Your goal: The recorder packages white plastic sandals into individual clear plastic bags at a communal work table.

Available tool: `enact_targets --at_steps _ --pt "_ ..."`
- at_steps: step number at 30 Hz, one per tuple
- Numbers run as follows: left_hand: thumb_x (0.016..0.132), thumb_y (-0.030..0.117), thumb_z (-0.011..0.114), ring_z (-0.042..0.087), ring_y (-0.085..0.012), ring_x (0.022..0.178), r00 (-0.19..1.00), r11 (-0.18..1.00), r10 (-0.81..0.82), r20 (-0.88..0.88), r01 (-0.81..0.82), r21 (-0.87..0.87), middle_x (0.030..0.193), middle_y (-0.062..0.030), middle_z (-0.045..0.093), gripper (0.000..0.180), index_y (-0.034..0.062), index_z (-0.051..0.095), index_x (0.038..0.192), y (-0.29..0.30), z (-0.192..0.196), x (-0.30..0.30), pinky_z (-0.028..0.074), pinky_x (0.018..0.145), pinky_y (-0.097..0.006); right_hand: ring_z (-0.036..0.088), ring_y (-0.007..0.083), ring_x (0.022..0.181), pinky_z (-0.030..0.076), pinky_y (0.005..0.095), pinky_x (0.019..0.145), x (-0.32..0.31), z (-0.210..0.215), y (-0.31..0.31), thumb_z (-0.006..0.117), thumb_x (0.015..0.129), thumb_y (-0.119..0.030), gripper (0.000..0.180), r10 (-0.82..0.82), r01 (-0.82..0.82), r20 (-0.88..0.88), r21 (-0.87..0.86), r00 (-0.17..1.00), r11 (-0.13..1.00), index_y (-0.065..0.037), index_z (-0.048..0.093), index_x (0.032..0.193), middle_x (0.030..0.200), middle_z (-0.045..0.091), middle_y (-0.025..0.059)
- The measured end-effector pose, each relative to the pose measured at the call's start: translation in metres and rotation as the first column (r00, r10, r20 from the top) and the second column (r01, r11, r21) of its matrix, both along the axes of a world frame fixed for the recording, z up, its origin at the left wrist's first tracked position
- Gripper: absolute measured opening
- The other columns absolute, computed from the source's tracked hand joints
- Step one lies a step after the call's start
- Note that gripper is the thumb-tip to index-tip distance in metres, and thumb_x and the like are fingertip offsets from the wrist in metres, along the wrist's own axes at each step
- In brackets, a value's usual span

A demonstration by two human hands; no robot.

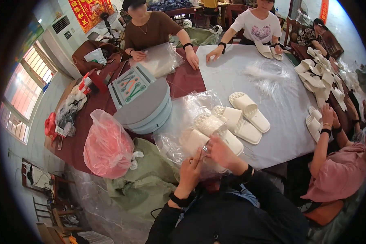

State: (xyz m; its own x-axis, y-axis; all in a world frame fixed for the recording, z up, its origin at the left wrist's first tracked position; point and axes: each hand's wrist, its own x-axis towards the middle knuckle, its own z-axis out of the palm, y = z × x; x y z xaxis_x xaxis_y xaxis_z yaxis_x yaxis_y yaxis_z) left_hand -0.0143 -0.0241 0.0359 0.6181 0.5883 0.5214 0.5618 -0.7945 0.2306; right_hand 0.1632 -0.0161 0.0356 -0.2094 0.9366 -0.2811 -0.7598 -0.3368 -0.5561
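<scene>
My left hand (pixel 190 169) is held low in front of me, its fingers closed on the edge of a clear plastic bag (pixel 206 155). Close beside it, my right hand (pixel 225 154) also pinches the bag, the fingertips of both hands almost meeting. Just beyond them a cream slipper (pixel 194 140) lies partly under clear film. To its right, more cream slippers (pixel 242 125) lie in a slanting row, toes away from me, the nearer ones partly covered by plastic. A spread of clear plastic bags (pixel 171 138) lies left of the slippers.
A pink plastic sack (pixel 107 144), a green woven sack (pixel 144 175) and a stack of grey-blue round-edged pieces (pixel 150 110) stand left. Clear strands (pixel 270 77) lie on the grey cloth (pixel 223 65). Co-workers sit across and at right, near a slipper pile (pixel 319 77).
</scene>
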Motion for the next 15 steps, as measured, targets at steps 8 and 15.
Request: enact_targets --at_steps 8,15 --pt "0.068 -0.004 0.056 0.052 -0.0341 0.098 0.996 0.986 -0.086 0.039 0.090 -0.139 0.138 -0.0135 0.041 0.062 -0.0003 0.045 0.129 -0.009 -0.029 0.000 0.044 0.085 -0.038 0.063 0.0242 0.078 0.053 0.0302 0.057 -0.028 -0.016 0.045 0.053 0.090 -0.020 0.049 -0.064 0.136 0.715 -0.044 0.697 0.990 -0.001 0.033 0.131 0.105 0.056 0.0170" --pt "0.072 0.018 0.074 0.018 -0.0522 0.130 0.895 0.918 0.348 0.278 -0.265 -0.296 0.141 -0.0386 0.009 0.095 -0.0005 0.011 0.141 -0.014 -0.063 -0.016 0.025 0.105 -0.050 0.065 0.0219 0.070 0.055 0.0312 0.055 -0.038 -0.007 0.046 0.054 0.088 -0.010 0.046 -0.216 0.266 0.456 -0.049 0.863 0.963 0.004 0.036 0.128 0.091 0.061 0.0154"
